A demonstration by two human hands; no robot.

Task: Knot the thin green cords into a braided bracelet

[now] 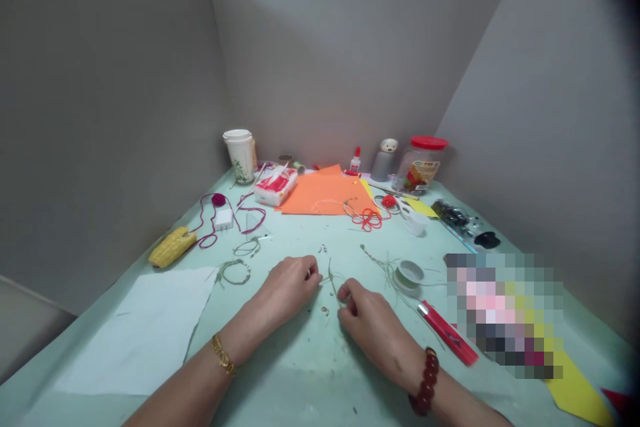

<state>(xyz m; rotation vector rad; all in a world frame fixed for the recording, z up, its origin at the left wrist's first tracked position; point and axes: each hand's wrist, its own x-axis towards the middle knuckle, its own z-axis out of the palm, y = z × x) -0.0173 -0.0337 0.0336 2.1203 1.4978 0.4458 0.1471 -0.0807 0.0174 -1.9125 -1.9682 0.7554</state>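
We see our left hand [286,288] and right hand [369,324] low over the pale green surface [300,377]; both grips are narrow, pinched on a thin green stem [331,282] held between them; a small spool of wire [409,277] lies just beyond the right hand, with a red knife [447,332] near it; a woven grass ring [233,272] lies off to the left.
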